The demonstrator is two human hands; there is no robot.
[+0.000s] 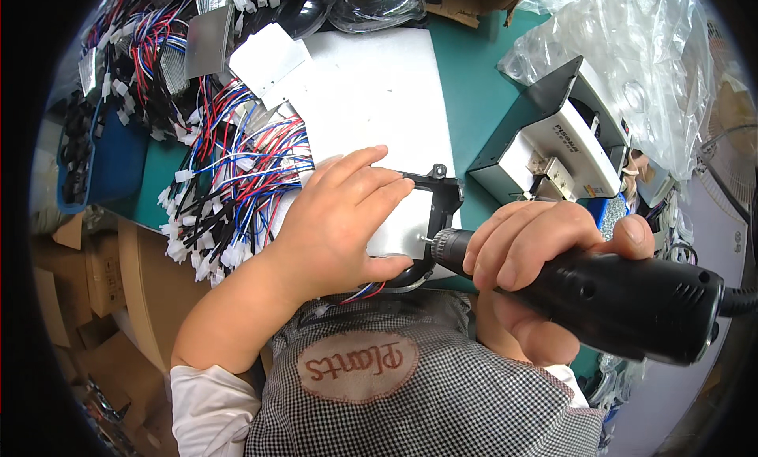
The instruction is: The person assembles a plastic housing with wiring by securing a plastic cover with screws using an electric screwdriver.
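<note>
Black plastic frame [442,200] pinned flat on a shiny metal plate [395,228] at the near edge of the green counter [470,86], left hand [343,220] spread open on top to steady it. Right hand [529,259] clenched around a black electric screwdriver [624,299], bit meeting the frame's right side. Bundled red, blue and white wire harnesses [237,173] crowding the left; a grey-and-white dispenser [560,141] and clear plastic bag [632,54] toward the far right corner.

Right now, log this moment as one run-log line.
left hand: flat on black frame | right hand: grips black electric screwdriver | bit at frame edge | wire harnesses to the left
</note>
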